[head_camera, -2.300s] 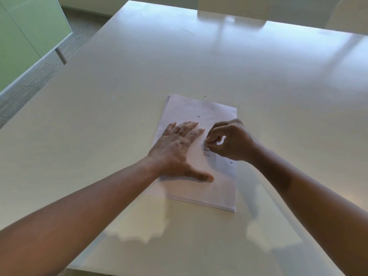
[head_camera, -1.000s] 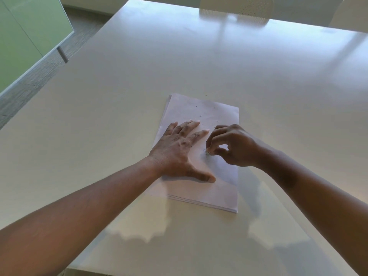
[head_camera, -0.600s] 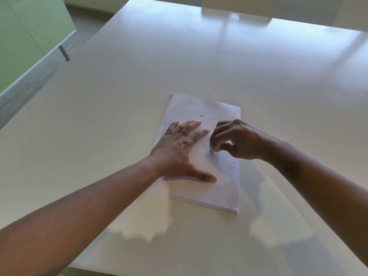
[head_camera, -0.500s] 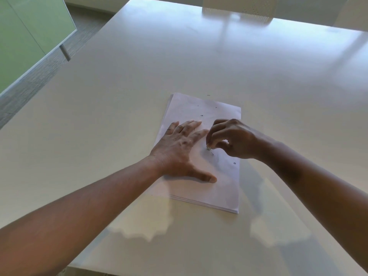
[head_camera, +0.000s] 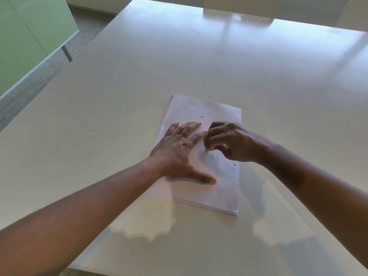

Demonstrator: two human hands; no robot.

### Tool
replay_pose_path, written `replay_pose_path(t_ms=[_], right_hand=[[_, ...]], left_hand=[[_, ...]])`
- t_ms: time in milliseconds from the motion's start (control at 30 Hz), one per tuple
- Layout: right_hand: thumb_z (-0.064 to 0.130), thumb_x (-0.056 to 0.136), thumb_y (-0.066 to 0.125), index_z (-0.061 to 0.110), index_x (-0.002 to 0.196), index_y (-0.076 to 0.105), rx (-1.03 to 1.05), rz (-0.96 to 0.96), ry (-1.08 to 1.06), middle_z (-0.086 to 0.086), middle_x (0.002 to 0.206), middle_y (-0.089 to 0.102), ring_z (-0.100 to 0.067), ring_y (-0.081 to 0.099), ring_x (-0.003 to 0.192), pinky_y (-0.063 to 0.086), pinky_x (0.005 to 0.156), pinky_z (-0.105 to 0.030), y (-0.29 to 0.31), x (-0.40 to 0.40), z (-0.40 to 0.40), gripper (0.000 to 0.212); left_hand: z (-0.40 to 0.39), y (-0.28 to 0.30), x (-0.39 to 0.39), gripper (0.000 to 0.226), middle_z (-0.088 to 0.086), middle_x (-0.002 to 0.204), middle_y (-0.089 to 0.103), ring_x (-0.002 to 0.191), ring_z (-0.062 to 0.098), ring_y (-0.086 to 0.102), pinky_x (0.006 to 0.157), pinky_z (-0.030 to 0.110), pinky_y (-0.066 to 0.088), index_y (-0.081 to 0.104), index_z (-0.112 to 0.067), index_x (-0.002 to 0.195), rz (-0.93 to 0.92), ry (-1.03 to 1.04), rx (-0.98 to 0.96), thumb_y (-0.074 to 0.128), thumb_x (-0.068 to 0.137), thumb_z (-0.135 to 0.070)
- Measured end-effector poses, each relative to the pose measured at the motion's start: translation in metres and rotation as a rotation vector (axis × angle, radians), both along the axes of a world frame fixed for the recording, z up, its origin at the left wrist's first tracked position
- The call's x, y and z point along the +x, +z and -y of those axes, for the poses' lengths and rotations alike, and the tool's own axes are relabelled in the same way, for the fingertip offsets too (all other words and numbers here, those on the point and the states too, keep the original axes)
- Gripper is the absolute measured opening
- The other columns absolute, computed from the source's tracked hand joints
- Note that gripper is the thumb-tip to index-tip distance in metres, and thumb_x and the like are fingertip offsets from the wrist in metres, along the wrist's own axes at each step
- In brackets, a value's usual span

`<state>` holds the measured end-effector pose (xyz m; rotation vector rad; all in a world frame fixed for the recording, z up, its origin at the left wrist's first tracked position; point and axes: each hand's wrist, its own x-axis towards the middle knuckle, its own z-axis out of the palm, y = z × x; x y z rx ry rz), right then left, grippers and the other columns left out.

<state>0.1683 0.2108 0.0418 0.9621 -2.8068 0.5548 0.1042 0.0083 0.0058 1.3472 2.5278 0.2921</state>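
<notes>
A thin stack of white paper (head_camera: 201, 108) lies on the pale table (head_camera: 119, 92), its top sheet dotted with small dark specks. My left hand (head_camera: 179, 150) rests flat on the stack with fingers straight and thumb spread, pressing it down. My right hand (head_camera: 231, 142) is curled beside the left index fingertip. Its thumb and fingers pinch a small pale object (head_camera: 207, 150), which looks like an eraser, with its tip touching the top sheet. Most of that object is hidden inside the fingers.
The table stretches wide on every side of the paper. Two pale chairs, one (head_camera: 239, 6) and another (head_camera: 356, 12), stand at the far edge. A green glass partition (head_camera: 29, 36) and grey floor lie to the left.
My right hand has made short strokes over the middle of the sheet and now sits slightly further left, close to the left index finger. My left hand has stayed flat.
</notes>
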Motion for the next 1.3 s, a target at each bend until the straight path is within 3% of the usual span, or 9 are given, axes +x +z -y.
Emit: replay_pose_path(t_ms=[300,533,667,867,1100,1300], right_hand=[[-0.003,0.09,0.061,0.006,0.08,0.069,0.034,0.001,0.032,0.001,0.088,0.07,-0.028,0.057,0.08,0.049,0.065,-0.041,0.001,0.002,-0.009,0.015],[-0.003,0.088,0.066,0.012,0.087,0.074,0.028,-0.168,0.009,0.001,0.099,0.073,-0.021,0.059,0.098,0.053,0.078,-0.039,-0.007,-0.003,0.021,0.017],[0.001,0.094,0.059,0.007,0.083,0.071,0.067,-0.088,0.047,-0.001,0.092,0.07,-0.028,0.059,0.087,0.051,0.073,-0.041,-0.001,0.002,0.003,0.017],[0.002,0.095,0.058,0.005,0.084,0.071,0.056,-0.002,0.05,0.0,0.094,0.07,-0.027,0.06,0.086,0.051,0.066,-0.04,0.006,0.011,-0.018,0.018],[-0.003,0.087,0.068,0.007,0.079,0.07,-0.116,-0.015,-0.074,0.0,0.089,0.071,-0.025,0.062,0.079,0.052,0.067,-0.04,-0.006,0.013,-0.002,0.013],[0.004,0.083,0.073,0.006,0.076,0.072,-0.167,0.092,-0.076,-0.003,0.078,0.07,-0.02,0.063,0.068,0.051,0.063,-0.031,-0.001,0.027,0.002,0.007]], left_hand=[[0.0,0.001,0.0,0.141,-0.01,0.171,-0.011,0.155,0.008,-0.021,0.127,0.045,-0.01,-0.002,-0.036,0.163,0.005,-0.001,-0.017,0.041,0.048,-0.107],[-0.003,0.0,0.001,0.153,-0.012,0.171,-0.005,0.155,0.004,-0.019,0.127,0.041,-0.011,-0.005,-0.023,0.164,-0.005,0.03,-0.013,0.044,0.047,-0.108],[-0.001,0.001,0.001,0.153,-0.011,0.171,-0.007,0.155,0.005,-0.018,0.127,0.041,-0.011,-0.005,-0.022,0.164,0.007,0.032,-0.017,0.044,0.048,-0.107],[0.0,0.0,0.0,0.137,-0.011,0.171,-0.01,0.155,0.007,-0.02,0.126,0.045,-0.012,0.003,-0.042,0.162,0.005,-0.001,-0.011,0.039,0.048,-0.108],[0.0,0.001,0.001,0.137,-0.01,0.172,-0.009,0.155,0.008,-0.02,0.126,0.044,-0.012,0.004,-0.042,0.162,0.002,0.003,-0.01,0.04,0.048,-0.108],[0.001,0.001,0.0,0.134,-0.013,0.171,-0.012,0.154,0.006,-0.023,0.126,0.044,-0.012,0.002,-0.044,0.162,0.012,0.004,-0.018,0.045,0.051,-0.106]])
